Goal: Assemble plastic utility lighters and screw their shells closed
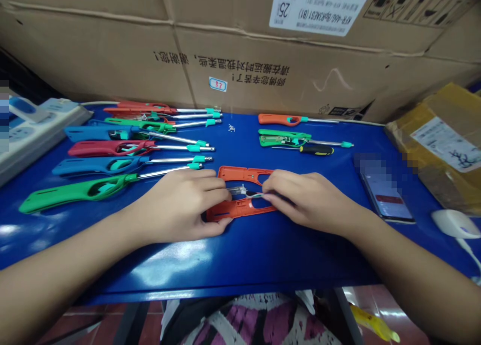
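Observation:
Two orange lighter shell halves lie on the blue table (244, 255): one (244, 174) farther away, the other (240, 210) nearer me. My left hand (180, 205) rests curled over the near half's left end, fingers pressed on it. My right hand (308, 197) pinches a small clear and metal inner part (244, 191) between the two halves.
Several long-nosed lighters (124, 162) in red, blue and green lie in a row at the left. An orange lighter (289, 119), a green one (293, 138) and a screwdriver (317, 149) lie behind. Cardboard boxes (112, 49) wall the back. A phone (387, 195), mouse (454, 224) and power strip (33, 129) sit at the sides.

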Action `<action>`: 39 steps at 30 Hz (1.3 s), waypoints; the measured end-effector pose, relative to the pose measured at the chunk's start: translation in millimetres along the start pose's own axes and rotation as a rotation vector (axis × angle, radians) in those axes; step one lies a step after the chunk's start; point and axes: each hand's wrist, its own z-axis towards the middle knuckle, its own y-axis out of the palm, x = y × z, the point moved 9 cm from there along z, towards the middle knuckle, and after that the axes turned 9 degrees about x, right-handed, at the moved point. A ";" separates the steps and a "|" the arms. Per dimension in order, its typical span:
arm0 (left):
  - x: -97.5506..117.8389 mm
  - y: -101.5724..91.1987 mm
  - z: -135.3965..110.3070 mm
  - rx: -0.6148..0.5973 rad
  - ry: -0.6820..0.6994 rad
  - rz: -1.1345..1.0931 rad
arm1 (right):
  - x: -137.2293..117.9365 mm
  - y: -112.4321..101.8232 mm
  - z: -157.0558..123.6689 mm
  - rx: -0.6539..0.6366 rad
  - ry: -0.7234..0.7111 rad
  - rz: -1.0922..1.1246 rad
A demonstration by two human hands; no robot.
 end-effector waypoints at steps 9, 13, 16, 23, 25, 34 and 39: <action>-0.5 -5.1 -4.4 -0.084 0.024 0.054 | 21.9 -27.9 -11.8 -0.133 0.097 0.102; -1.9 -6.7 -6.5 -0.128 -0.007 0.065 | 31.9 -16.5 -22.2 -0.270 0.117 -0.057; -0.3 -5.2 -5.2 -0.142 -0.023 0.071 | 35.3 -5.3 -26.0 -0.327 0.117 -0.133; 1.7 1.7 1.7 -0.109 -0.078 0.039 | 30.8 -9.4 -21.0 -0.252 0.156 0.033; 1.7 2.2 0.7 -0.102 -0.088 0.022 | 28.7 -9.4 -22.0 -0.263 0.162 0.119; -0.5 2.1 -5.8 -0.083 -0.083 -0.094 | 32.6 -4.6 -26.3 -0.214 0.090 0.122; -1.2 4.2 -6.2 -0.084 -0.082 -0.136 | 33.3 -4.4 -26.3 -0.209 0.096 0.144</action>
